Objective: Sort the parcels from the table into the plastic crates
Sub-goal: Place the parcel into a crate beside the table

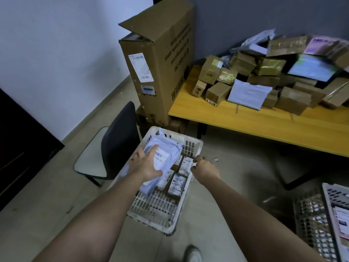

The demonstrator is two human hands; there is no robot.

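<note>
Pale floor tiles (236,167) run under a yellow table (264,125) that stands against a grey wall at the right. Brown boxes (264,78) and a white mailer bag (248,93) lie heaped on the table top. A tall cardboard carton (160,59) stands upright just beside the table's left end, and a dark-backed chair (117,140) sits near it.

On the floor in front of the person is a white plastic crate (156,210) with slotted walls. Small labelled parcels (177,183) lie inside it. The left hand (146,165) reaches into the crate, its thumb and fingers wrapped around a pale blue mailer bag (166,146) with a barcode label, which lies tilted on top of the parcels. The right hand (204,166) has its fingers curled over the crate's right rim, gripping it.

A 2nd white crate (332,195) shows at the lower right edge, well apart from the 1st, with something labelled inside.
</note>
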